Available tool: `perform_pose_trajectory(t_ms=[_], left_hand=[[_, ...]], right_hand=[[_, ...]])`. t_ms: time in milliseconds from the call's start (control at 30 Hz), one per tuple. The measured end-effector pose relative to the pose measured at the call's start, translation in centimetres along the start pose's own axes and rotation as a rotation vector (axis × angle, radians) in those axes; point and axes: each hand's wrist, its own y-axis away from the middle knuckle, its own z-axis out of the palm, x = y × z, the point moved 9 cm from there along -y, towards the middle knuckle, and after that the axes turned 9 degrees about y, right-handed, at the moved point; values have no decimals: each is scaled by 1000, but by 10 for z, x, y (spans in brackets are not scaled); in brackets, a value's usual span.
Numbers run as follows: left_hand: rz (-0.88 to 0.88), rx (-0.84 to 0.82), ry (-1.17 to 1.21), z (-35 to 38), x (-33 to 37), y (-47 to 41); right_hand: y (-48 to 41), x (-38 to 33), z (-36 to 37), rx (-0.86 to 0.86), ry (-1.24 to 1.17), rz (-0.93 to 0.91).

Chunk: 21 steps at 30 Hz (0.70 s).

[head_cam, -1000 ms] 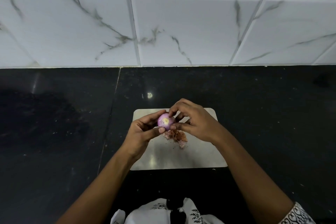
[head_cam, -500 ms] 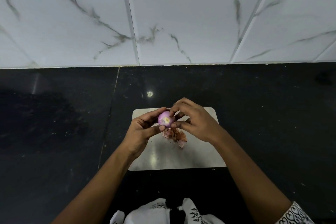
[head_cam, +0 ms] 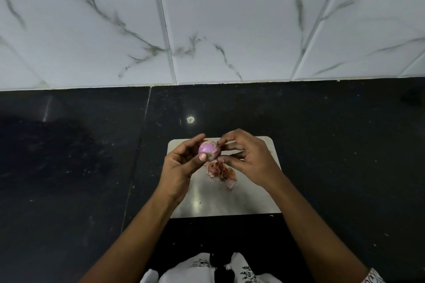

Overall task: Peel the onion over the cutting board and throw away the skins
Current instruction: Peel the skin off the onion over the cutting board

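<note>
A small purple onion point(head_cam: 208, 150), mostly bare of skin, is held above the far end of a pale, shiny cutting board point(head_cam: 241, 200). My left hand point(head_cam: 181, 165) grips it between thumb and fingers from the left. My right hand point(head_cam: 247, 156) touches its right side with thumb and fingertips pinched at the surface. A small heap of brownish-pink onion skins point(head_cam: 220, 172) lies on the board just below the onion.
The board rests on a black stone counter point(head_cam: 69, 167) that stretches left and right. A white marble-pattern tiled wall point(head_cam: 207, 30) rises behind it. White patterned clothing point(head_cam: 202, 269) shows at the bottom edge.
The onion has been turned in my left hand, so its pale cut end now faces down and to the right. My right fingers have shifted along its right side.
</note>
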Motion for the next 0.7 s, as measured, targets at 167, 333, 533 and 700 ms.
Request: perform_pose_trajectory(t_ms=[167, 333, 533, 700], left_hand=[[-53, 57, -40, -5, -4, 3], [-74, 61, -119, -3, -4, 2], [-78, 79, -186, -7, -6, -2], [-106, 82, -177, -13, -8, -2]], right_hand=[[2, -16, 5, -76, 344, -165], [-4, -26, 7, -169, 587, -231], [-8, -27, 15, -294, 761, -214], [-8, -22, 27, -463, 783, -219]])
